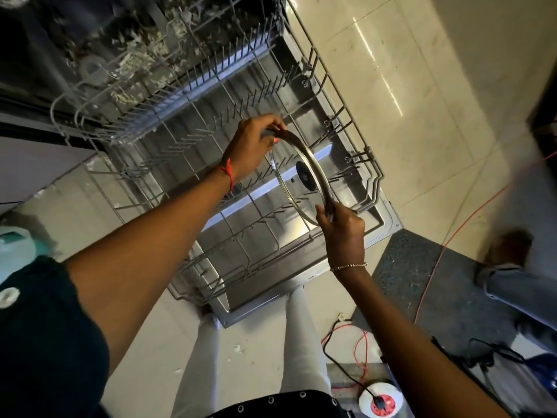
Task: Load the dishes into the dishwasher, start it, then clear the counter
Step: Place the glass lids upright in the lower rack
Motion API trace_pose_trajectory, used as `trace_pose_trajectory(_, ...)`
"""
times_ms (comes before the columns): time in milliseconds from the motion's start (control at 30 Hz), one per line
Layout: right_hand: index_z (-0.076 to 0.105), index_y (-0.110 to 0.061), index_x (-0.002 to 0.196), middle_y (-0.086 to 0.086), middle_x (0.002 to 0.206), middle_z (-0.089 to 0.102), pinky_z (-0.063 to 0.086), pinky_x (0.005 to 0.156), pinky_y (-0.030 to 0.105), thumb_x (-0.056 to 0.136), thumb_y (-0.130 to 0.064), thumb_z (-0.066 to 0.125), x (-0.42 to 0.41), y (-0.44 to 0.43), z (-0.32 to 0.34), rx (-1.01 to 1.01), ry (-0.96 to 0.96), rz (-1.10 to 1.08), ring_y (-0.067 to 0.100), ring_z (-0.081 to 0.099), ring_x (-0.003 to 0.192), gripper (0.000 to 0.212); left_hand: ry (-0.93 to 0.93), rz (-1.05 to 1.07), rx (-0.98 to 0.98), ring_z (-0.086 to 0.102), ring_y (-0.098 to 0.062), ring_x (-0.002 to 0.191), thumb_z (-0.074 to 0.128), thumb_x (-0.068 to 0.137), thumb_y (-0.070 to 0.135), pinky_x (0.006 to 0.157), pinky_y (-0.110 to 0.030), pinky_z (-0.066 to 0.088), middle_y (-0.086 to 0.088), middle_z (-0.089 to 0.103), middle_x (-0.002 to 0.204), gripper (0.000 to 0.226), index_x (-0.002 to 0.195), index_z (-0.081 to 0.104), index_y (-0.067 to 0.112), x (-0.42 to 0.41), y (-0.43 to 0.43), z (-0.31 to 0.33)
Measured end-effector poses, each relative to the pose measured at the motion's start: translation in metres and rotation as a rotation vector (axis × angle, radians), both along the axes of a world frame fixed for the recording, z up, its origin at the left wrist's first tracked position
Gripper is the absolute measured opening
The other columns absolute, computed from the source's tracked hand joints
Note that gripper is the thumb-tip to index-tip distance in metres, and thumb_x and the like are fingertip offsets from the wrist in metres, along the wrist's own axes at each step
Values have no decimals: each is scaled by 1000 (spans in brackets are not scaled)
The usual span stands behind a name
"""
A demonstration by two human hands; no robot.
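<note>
clear glass lid (287,184) w/ steel rim (313,159) + black knob (306,175), aslant over lower rack (374,176)

lid (286,191): clear glass, shiny metal rim | rack (373,188): grey wire | door (289,227): dull steel | floor (391,55) at 1 o'clock: glossy tile

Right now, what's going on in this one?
A person stands at an open dishwasher with its lower rack pulled out over the lowered door. They hold a glass pot lid on edge over the rack. The left hand pinches the rim at the far side and the right hand grips the near side. The lid does not look set between the tines yet.
</note>
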State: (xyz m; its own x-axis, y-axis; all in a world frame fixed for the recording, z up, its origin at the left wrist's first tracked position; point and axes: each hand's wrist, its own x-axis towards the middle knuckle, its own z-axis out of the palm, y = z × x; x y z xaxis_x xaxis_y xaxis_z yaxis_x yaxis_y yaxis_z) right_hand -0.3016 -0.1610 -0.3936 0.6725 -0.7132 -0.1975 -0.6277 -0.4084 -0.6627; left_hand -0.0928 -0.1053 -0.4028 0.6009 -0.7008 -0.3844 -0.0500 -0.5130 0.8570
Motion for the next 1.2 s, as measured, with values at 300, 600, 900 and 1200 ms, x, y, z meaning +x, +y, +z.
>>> trace_pose_trajectory(300, 66, 7, 89, 17, 68, 64, 50, 55, 30, 81, -5, 62, 12, 7, -6, -20, -8, -32, 24, 59, 56, 15, 60, -33, 20, 50, -9, 109, 47, 89, -9, 82, -14, 52, -1, 51, 115, 24, 109, 55, 1, 9, 1, -11)
trace_pose_trajectory(600, 64, 8, 99, 22, 81, 65, 53, 63, 30, 77, -2, 67, 31, 18, -19, 3, -16, 140, 31, 64, 65, 25, 171, 127, 37, 48, -21, 119, 43, 88, -13, 92, -31, 50, -7, 49, 116, 32, 84, 50, 18, 21, 28, -33)
trace_pose_trajectory(900, 68, 7, 88, 18, 70, 63, 37, 60, 21, 75, -1, 66, 3, 7, -40, 98, 69, 190, 15, 50, 60, 15, -20, -13, 86, 53, -10, 103, 54, 84, -10, 81, -2, 41, -4, 58, 104, 20, 102, 60, -2, 8, 24, -31)
trace_pose_trajectory(1200, 67, 5, 98, 20, 76, 61, 29, 63, 24, 85, -16, 64, 2, 12, -47, 148, 305, 206, 26, 49, 67, 25, 34, 70, 46, 57, -15, 102, 48, 84, -15, 80, -13, 51, -14, 60, 107, 24, 99, 62, -2, -6, 28, -40)
